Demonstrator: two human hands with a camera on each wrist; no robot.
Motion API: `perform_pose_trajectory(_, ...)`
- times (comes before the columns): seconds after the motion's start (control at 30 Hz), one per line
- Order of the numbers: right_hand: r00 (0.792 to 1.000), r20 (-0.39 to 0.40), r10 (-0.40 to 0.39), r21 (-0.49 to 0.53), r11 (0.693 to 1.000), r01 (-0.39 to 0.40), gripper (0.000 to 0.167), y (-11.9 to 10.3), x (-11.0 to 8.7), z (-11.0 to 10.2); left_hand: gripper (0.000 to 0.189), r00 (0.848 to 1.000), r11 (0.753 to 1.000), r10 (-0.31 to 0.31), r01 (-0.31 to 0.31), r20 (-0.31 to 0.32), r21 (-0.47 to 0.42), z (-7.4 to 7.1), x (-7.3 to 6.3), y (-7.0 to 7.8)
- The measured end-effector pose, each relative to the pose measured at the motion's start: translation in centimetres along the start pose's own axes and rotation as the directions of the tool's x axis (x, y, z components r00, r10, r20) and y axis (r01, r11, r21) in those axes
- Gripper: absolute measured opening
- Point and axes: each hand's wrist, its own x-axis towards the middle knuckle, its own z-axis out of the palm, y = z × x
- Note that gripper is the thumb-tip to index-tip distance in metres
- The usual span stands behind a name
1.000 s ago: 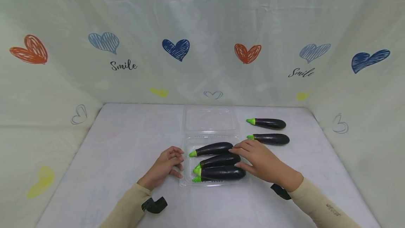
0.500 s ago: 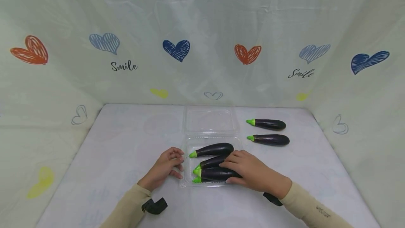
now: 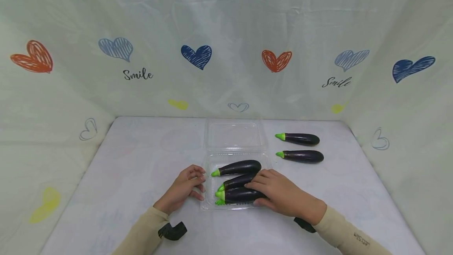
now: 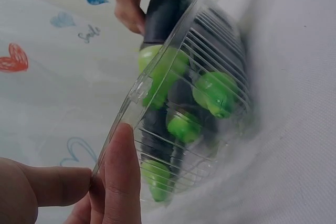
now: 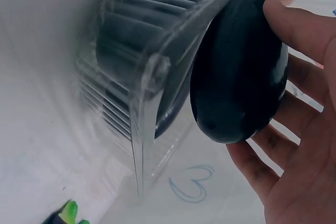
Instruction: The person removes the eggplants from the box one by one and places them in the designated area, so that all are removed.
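Observation:
A clear plastic clamshell box (image 3: 209, 204) lies on the table with its lid (image 3: 235, 135) folded back. Several dark eggplants with green stems lie in its base, among them a rear eggplant (image 3: 240, 167) and a middle eggplant (image 3: 235, 182). My right hand (image 3: 279, 194) grips the blunt end of the front eggplant (image 3: 240, 195), which rests atop another; in the right wrist view, thumb and fingers lie on opposite sides of this eggplant (image 5: 239, 72). At the box's left side, my left hand (image 3: 184, 188) pinches the rim (image 4: 157, 66) between thumb and finger.
Two more eggplants lie on the white table right of the lid: a far one (image 3: 301, 139) and a nearer one (image 3: 302, 156). A pale curtain (image 3: 230, 19) printed with hearts stands behind and along both sides of the table.
My right hand has moved left and nearer from the right ends of the boxed eggplants, and now grips the front one. The left hand stays at the box's rim.

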Motion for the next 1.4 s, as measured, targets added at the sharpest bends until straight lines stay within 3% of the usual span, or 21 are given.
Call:
perform_pose_trajectory(0.47,0.987,-0.151,0.049,-0.021,0.998,-0.053,0.048,1.7,-1.3,-1.9,0.026,1.000,1.000,0.005,-0.005,0.009,-0.010,0.0,-0.1,0.0)
perform_pose_trajectory(0.8,0.965,-0.240,0.105,-0.045,0.992,-0.119,0.050,3.8,-3.3,-3.2,0.025,1.000,1.000,0.007,-0.007,0.001,-0.002,0.0,0.1,-0.1)
perform_pose_trajectory(1.0,0.952,-0.270,0.143,-0.046,0.986,-0.161,0.042,5.0,-4.8,-3.5,0.025,1.000,1.000,0.010,-0.010,0.004,-0.005,0.0,0.1,-0.2)
perform_pose_trajectory(1.17,0.937,-0.287,0.200,-0.049,0.974,-0.223,0.054,5.7,-5.8,-3.8,0.024,1.000,1.000,0.003,-0.003,-0.001,-0.006,0.1,0.1,-0.2)
perform_pose_trajectory(1.4,0.912,-0.288,0.290,-0.045,0.948,-0.316,0.056,6.7,-7.3,-3.9,0.023,1.000,1.000,-0.005,0.005,-0.011,-0.004,0.1,0.1,-0.2)
